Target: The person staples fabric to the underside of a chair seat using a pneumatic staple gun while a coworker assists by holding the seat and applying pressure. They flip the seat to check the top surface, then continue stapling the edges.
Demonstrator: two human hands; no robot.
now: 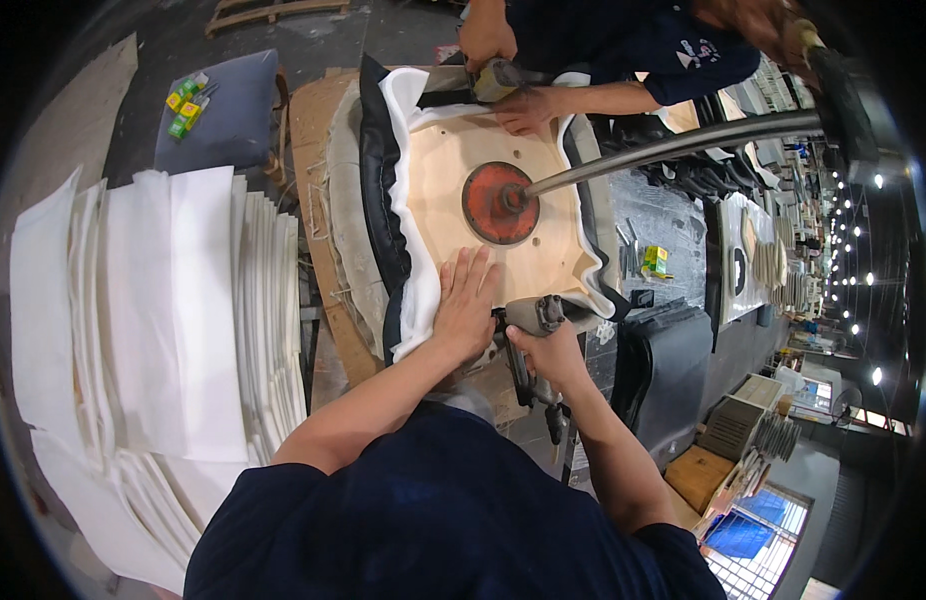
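One green-yellow box (pixel 656 262) lies right of the staple gun (pixel 529 317).

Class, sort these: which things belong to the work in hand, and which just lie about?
In use:
wooden panel under the left hand
white padding
black cover
red disc on the panel
grey tool in the right hand

Apparently lying about:
wooden pallet
grey cushion
white sheets, possibly supplies
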